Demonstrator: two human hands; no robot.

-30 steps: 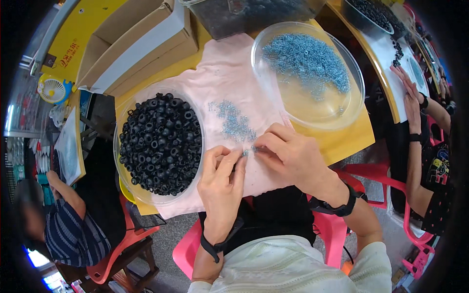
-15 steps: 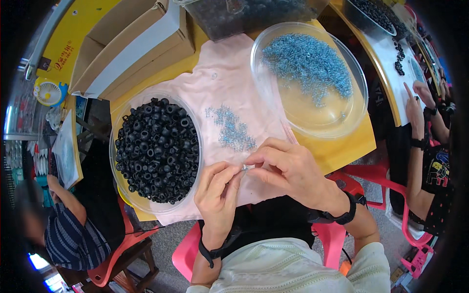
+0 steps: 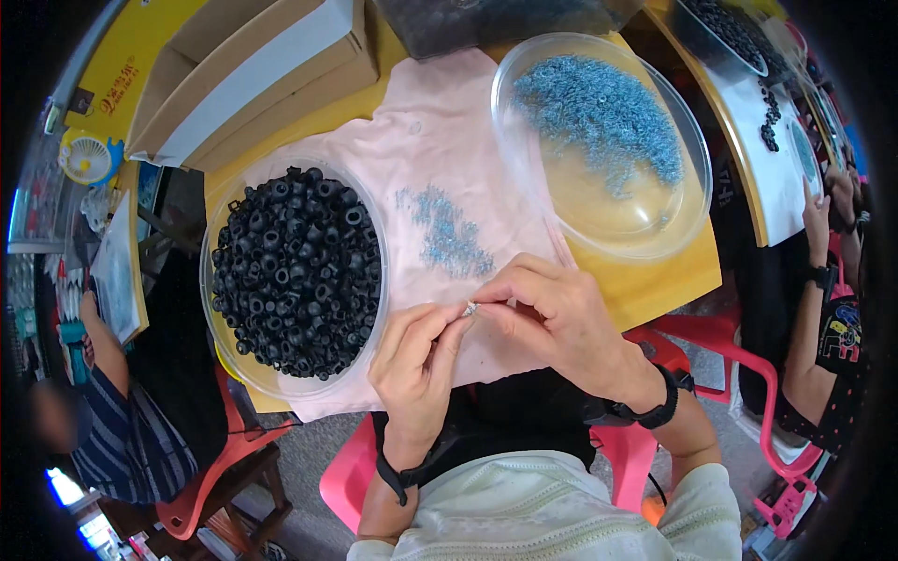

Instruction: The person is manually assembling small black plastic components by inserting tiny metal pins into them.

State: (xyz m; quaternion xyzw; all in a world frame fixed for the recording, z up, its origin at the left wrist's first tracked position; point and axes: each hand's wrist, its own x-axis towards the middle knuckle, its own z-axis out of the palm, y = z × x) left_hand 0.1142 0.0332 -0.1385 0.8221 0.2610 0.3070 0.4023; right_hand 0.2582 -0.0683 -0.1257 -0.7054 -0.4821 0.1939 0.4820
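Above the near edge of a pink cloth [image 3: 505, 224], both hands meet fingertip to fingertip. My left hand [image 3: 412, 369] and my right hand [image 3: 557, 323] are each closed in a pinch on one small shiny silvery piece [image 3: 470, 308]; its exact kind is too small to make out. Just beyond the fingers lies a loose scatter of small pale-blue clear pieces [image 3: 444, 234]. To the left, a round clear tub [image 3: 382, 280] is heaped with black, ring-like hollow parts [image 3: 295, 271]. At the far right, another clear tub [image 3: 697, 206] holds many blue clear pieces [image 3: 608, 117].
An open cardboard box [image 3: 253, 84] stands at the far left of the yellow tabletop [image 3: 645, 290]. A dark translucent bin [image 3: 505, 21] sits at the back. Co-workers sit on both sides, one with a raised hand [image 3: 817, 220] at the right-hand table. My seat is a pink chair [image 3: 346, 477].
The fingertips of both hands have drawn slightly closer around the small piece, so less of it shows. The view has shifted a little. At the right, the co-worker's hands have moved.
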